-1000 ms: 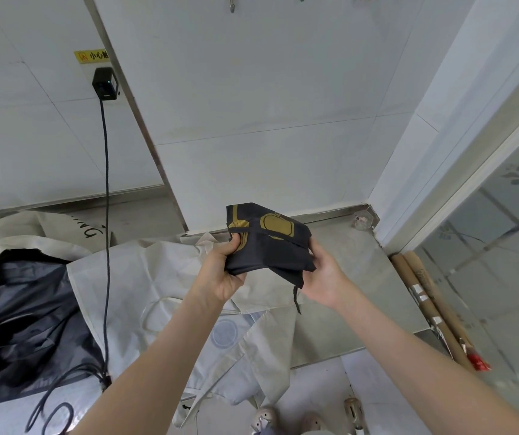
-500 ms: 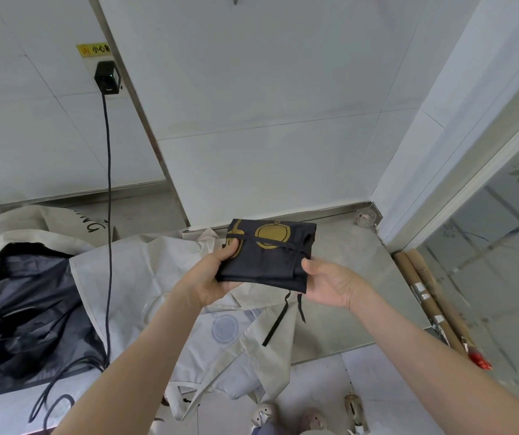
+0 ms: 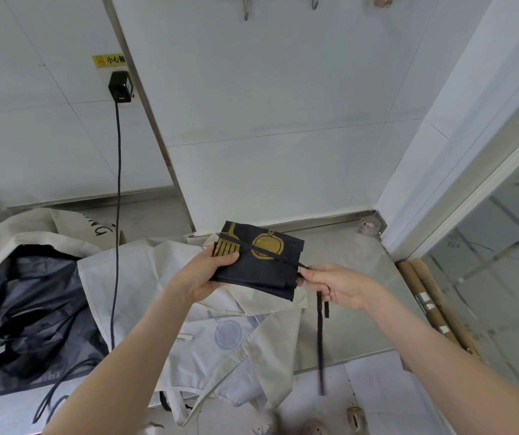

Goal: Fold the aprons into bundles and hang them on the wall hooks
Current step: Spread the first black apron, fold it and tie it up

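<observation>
A dark navy apron with gold print is folded into a flat bundle [image 3: 264, 262] held in the air above the counter. My left hand [image 3: 208, 274] grips its left edge, thumb on top. My right hand [image 3: 336, 282] pinches the apron's black strap [image 3: 320, 334] at the bundle's right edge; the strap runs across the top of the bundle and its ends hang down below my fingers. Metal wall hooks [image 3: 245, 7] stick out of the white wall at the top of the view.
A beige apron [image 3: 164, 287] lies spread on the grey counter [image 3: 346, 277], with a crumpled black apron [image 3: 32, 309] to its left. A black plug and cable [image 3: 117, 183] hang down the wall. Cardboard tubes [image 3: 431, 302] lie at the right by a glass door.
The bundle has been flattened and turned level. My right hand has shifted from holding the bundle's edge to pulling the strap out to the right, and the strap ends hang longer.
</observation>
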`<state>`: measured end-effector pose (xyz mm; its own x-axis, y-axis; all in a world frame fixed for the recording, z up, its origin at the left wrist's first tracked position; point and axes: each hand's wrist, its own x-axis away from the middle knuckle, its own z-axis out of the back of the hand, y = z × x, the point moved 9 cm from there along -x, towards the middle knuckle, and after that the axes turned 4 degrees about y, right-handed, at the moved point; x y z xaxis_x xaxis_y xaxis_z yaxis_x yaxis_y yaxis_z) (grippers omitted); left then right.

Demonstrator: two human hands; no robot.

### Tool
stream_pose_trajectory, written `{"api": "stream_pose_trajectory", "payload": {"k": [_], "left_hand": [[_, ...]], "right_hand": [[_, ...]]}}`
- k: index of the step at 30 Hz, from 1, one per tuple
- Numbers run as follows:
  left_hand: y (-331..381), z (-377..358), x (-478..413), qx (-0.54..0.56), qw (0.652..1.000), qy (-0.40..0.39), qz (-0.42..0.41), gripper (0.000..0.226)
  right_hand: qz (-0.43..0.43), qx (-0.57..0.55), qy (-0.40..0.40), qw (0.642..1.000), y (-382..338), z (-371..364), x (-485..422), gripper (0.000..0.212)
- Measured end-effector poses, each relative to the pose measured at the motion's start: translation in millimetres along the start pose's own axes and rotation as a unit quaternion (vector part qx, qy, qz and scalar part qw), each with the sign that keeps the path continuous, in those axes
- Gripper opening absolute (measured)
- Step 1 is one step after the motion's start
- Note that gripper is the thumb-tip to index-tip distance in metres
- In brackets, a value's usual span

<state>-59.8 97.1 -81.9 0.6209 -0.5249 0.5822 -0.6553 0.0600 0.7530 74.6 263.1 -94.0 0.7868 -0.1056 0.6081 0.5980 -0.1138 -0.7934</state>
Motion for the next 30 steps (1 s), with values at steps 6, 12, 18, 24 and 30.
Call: {"api": "stream_pose_trajectory", "payload": {"k": [6, 12, 18, 24, 30], "left_hand": [[-25, 5, -2, 0.048, 0.998, 0.015, 0.041, 0.027], [-56, 7, 0, -0.068, 0.994, 0.01, 0.089, 0.035], [-44, -29, 4, -0.337, 0.938, -0.049, -0.069, 0.056], [-13, -62, 9, -0.464, 0.845, 0.036, -0.263, 0.031], [-34, -93, 5, -0.635, 0.71, -0.039, -0.303, 0.02]], "right_hand": [[0.056, -0.081, -0.006, 0.995, -12, 3, 3, 0.031], [0.136, -0.122, 0.025, 0.983, -20, 2, -4, 0.027], [0.121, -0.032, 0.017, 0.992, -6, -11, -17, 0.027], [0.11, -0.11, 0.008, 0.988, 0, -20, -16, 0.028], [0.068, -0.157, -0.031, 0.985, 17, -21, -17, 0.019]]}}
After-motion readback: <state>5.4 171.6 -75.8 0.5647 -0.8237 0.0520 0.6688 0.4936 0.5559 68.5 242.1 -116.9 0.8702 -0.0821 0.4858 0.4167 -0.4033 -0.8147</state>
